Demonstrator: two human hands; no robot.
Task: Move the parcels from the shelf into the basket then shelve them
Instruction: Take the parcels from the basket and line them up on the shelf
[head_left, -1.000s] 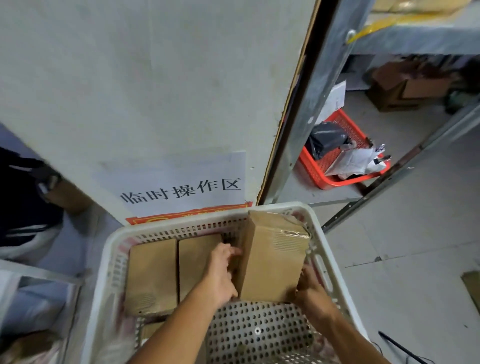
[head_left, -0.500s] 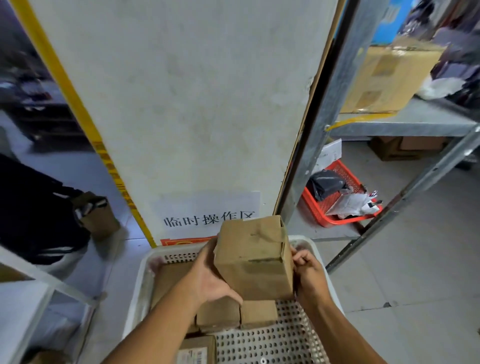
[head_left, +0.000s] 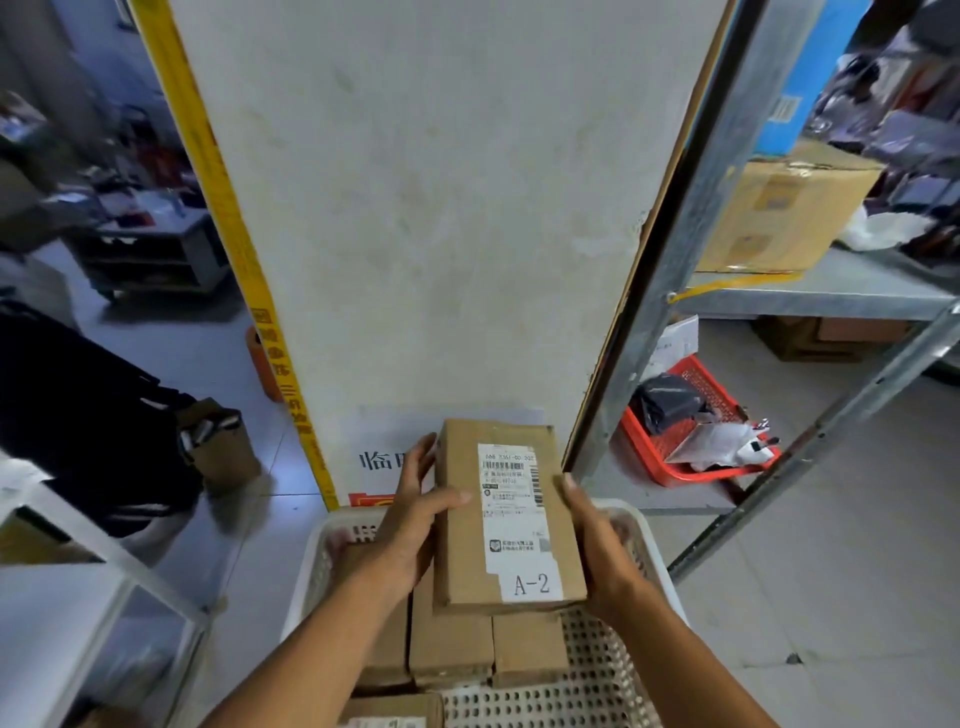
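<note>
Parcel (head_left: 506, 514) gripped by left hand (head_left: 410, 525) and right hand (head_left: 597, 551), raised above basket (head_left: 652, 551); several parcels (head_left: 452, 644) inside, unshelved yet.

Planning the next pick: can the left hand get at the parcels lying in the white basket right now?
Probably not yet. The left hand and right hand both hold the A-2 parcel directly above the basket parcels in the white basket.

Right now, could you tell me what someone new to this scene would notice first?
The eye lands on the cardboard parcel marked A-2, held label-up by the left hand and the right hand above the white basket. More brown parcels lie in the basket beneath it. To the right, a red basket sits low on the metal shelving.
</note>
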